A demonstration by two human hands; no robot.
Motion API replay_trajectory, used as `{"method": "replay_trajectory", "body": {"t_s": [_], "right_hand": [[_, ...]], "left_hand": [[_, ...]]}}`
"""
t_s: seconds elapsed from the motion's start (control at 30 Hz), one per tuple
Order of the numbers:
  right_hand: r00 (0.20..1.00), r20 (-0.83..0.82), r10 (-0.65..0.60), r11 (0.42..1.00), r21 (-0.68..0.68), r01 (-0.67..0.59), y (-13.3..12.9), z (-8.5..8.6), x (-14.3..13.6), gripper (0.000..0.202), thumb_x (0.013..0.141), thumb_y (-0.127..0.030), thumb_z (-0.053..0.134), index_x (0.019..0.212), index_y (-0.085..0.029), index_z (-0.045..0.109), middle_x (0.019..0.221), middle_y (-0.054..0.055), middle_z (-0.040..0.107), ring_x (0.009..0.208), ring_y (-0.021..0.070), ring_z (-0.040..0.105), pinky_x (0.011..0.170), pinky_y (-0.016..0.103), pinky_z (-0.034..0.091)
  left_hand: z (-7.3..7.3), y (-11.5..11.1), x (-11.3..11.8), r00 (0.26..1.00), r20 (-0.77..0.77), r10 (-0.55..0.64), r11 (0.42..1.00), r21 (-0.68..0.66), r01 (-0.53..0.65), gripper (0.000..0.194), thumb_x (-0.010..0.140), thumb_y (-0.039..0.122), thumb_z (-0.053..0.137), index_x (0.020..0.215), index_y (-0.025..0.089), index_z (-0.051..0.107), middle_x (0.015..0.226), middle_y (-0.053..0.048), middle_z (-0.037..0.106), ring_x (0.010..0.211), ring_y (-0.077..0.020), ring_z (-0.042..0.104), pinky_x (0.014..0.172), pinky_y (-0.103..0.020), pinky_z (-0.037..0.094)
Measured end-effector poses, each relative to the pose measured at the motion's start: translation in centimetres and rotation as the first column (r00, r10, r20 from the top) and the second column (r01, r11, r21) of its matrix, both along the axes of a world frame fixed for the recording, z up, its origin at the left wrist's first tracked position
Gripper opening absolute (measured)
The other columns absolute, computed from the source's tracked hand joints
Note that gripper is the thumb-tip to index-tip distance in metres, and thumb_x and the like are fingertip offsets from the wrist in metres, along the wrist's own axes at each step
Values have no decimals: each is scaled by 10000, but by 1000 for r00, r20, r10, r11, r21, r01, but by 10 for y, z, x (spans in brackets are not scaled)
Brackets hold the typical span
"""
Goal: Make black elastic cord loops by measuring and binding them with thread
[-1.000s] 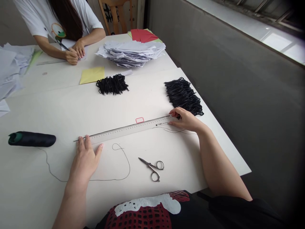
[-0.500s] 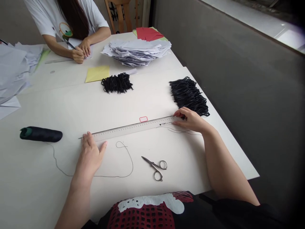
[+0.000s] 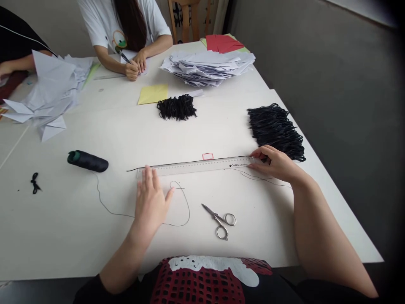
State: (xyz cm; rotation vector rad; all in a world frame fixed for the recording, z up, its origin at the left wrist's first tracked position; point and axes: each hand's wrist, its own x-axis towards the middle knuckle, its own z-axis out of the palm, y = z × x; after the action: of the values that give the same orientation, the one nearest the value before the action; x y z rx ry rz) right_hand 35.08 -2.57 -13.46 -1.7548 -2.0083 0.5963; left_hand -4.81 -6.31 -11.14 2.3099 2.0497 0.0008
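Note:
A clear ruler (image 3: 190,167) lies across the table in front of me. Along its far edge runs a thin black cord (image 3: 177,164), whose left end sticks out past the ruler. My left hand (image 3: 152,198) is flat, fingers stretched out over the ruler near its left end. At the other end, my right hand (image 3: 276,165) pinches the ruler with the cord's end at its fingertips; the exact grip on the cord is partly hidden. Metal scissors (image 3: 218,219) rest between my hands, nearer to me. Loose dark thread (image 3: 188,211) curls beside my left hand.
A dark thread spool (image 3: 88,161) and a small knotted black cord (image 3: 35,183) are at left. Black cord loops form a small pile (image 3: 177,107) and a larger one (image 3: 275,131). Beyond are yellow paper (image 3: 153,94), a paper stack (image 3: 205,67) and a person writing (image 3: 131,69).
My view has swung left, so things appear further right. My left fingers have drawn back from the cord's left end, uncovering the ruler's end. My right hand stays at the ruler's right end.

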Motion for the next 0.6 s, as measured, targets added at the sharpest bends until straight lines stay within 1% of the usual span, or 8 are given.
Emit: {"method": "replay_trajectory", "body": {"t_s": [0.07, 0.17, 0.23, 0.3, 0.37, 0.47, 0.53, 0.6], "right_hand": [[1000, -1, 5, 1000, 11, -5, -3, 3, -1, 440, 793, -629, 615, 957, -221, 630, 933, 84, 581, 812, 225, 589, 686, 357, 518], [1000, -4, -28, 997, 74, 28, -9, 11, -7, 454, 857, -600, 564, 1115, -230, 616, 1077, 109, 577, 889, 243, 602, 631, 340, 511], [999, 16, -48, 984, 171, 45, -11, 20, -17, 423, 890, -559, 545, 1167, -244, 599, 1165, 118, 567, 946, 263, 603, 599, 342, 502], [999, 37, -19, 960, 281, 8, -9, 31, -34, 352, 909, -507, 541, 1136, -247, 612, 1166, 122, 579, 996, 284, 600, 661, 379, 521], [995, 44, 89, 937, 335, -99, -1, 41, -57, 278, 930, -450, 529, 1084, -242, 630, 1114, 124, 605, 1026, 290, 603, 793, 431, 533], [931, 39, 363, 883, 304, -357, 18, 48, -103, 239, 966, -375, 486, 1081, -233, 640, 1104, 123, 635, 1049, 273, 617, 905, 448, 524], [842, 33, 538, 800, 296, -522, 33, 44, -139, 255, 991, -325, 442, 1116, -213, 634, 1140, 120, 647, 1080, 259, 617, 913, 433, 533], [744, 34, 667, 709, 276, -648, 48, 34, -176, 266, 997, -278, 428, 1155, -187, 622, 1216, 122, 633, 1110, 249, 613, 927, 428, 537]], "left_hand": [[-6, -8, 10, 997, 10, -72, 997, -1, 72, 793, 947, 480, 456, 1475, -88, 287, 1565, -314, 213, 1461, -393, 234, 1142, -543, 307], [-17, -14, 15, 996, 25, -83, 995, 56, 82, 786, 941, 472, 483, 1469, -82, 303, 1548, -331, 241, 1451, -418, 242, 1131, -548, 321], [-24, -14, 14, 996, 46, -76, 993, 89, 72, 791, 936, 477, 494, 1466, -80, 307, 1539, -346, 249, 1443, -433, 247, 1122, -552, 332], [-30, -14, 12, 995, 68, -76, 993, 97, 69, 808, 931, 485, 504, 1458, -94, 304, 1522, -369, 260, 1438, -444, 249, 1112, -556, 345], [-32, -14, 10, 993, 84, -81, 993, 97, 73, 823, 926, 490, 514, 1450, -108, 302, 1513, -384, 262, 1440, -450, 236, 1113, -555, 347], [-32, -15, 10, 992, 89, -91, 992, 95, 83, 818, 930, 477, 515, 1443, -124, 304, 1514, -389, 251, 1444, -452, 220, 1130, -538, 331], [-30, -16, 11, 992, 87, -88, 993, 89, 80, 809, 934, 464, 515, 1437, -135, 306, 1511, -396, 248, 1441, -457, 221, 1132, -532, 330], [-30, -16, 12, 993, 91, -78, 994, 88, 70, 797, 934, 460, 517, 1439, -122, 310, 1510, -393, 252, 1442, -456, 222, 1122, -541, 342]]}}
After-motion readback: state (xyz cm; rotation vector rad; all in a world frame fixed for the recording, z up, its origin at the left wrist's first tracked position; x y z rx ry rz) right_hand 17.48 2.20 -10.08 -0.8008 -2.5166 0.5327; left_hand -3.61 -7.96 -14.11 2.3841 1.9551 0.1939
